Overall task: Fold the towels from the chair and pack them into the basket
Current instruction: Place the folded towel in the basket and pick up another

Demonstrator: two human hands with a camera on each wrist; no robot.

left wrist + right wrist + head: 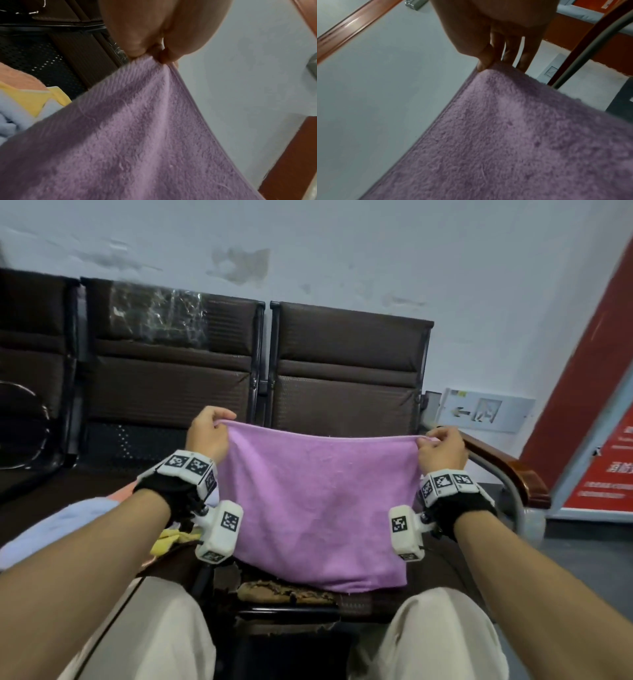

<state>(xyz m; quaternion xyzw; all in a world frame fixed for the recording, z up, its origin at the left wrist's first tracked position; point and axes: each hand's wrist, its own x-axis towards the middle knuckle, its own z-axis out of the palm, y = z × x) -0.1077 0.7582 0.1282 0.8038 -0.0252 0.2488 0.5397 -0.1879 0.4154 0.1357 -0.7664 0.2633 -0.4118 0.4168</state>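
A purple towel (318,501) hangs stretched between my two hands above the brown chair seat (284,594), its lower edge resting on the seat. My left hand (210,434) pinches the towel's top left corner; in the left wrist view the thumb and fingers (137,44) clamp the purple towel (137,135). My right hand (440,448) pinches the top right corner; in the right wrist view its fingertips (485,59) grip the towel's (522,135) corner. On the seat to the left lies a pile of towels: light blue (61,529), yellow (168,541) and peach (18,79). No basket is in view.
A row of brown padded chairs (346,371) stands against the pale wall. A wooden armrest (507,470) on a metal tube is just right of my right hand. A red sign panel (603,422) leans at the far right. My knees (164,628) are at the seat's front.
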